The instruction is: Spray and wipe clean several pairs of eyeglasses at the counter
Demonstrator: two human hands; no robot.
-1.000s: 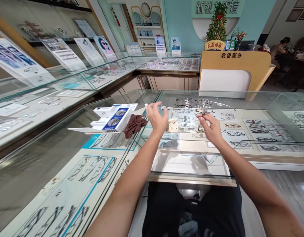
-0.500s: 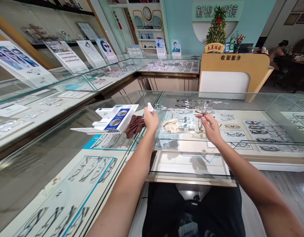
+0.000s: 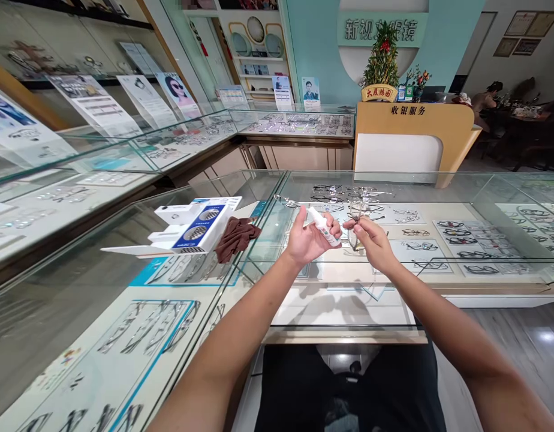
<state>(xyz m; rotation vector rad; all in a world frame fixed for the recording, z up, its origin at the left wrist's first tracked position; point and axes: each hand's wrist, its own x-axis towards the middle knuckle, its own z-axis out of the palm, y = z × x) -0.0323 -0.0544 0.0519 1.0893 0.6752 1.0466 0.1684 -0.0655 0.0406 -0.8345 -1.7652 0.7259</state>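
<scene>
A small white bottle (image 3: 322,227) lies tilted in my left hand (image 3: 307,240), with the fingers curled round its far side and the thumb raised. Just to the right, my right hand (image 3: 375,241) pinches a pair of glasses (image 3: 354,231) by the frame, over the glass counter. The two hands are close together but apart. A crumpled brown cloth (image 3: 236,238) lies left of my left hand, beside an opened white and blue box (image 3: 198,231). Another pair of glasses (image 3: 286,201) lies on the glass beyond my left hand.
Several glasses frames (image 3: 328,193) lie on the far part of the counter. The display case (image 3: 259,282) holds rows of frames under glass. Upright advert cards (image 3: 95,102) stand on the left counter. A wooden cashier desk (image 3: 399,153) stands further back.
My left hand has moved right, towards the glasses, with the bottle now tilted across the palm. It now covers where the beige cloth lay. The view has shifted slightly.
</scene>
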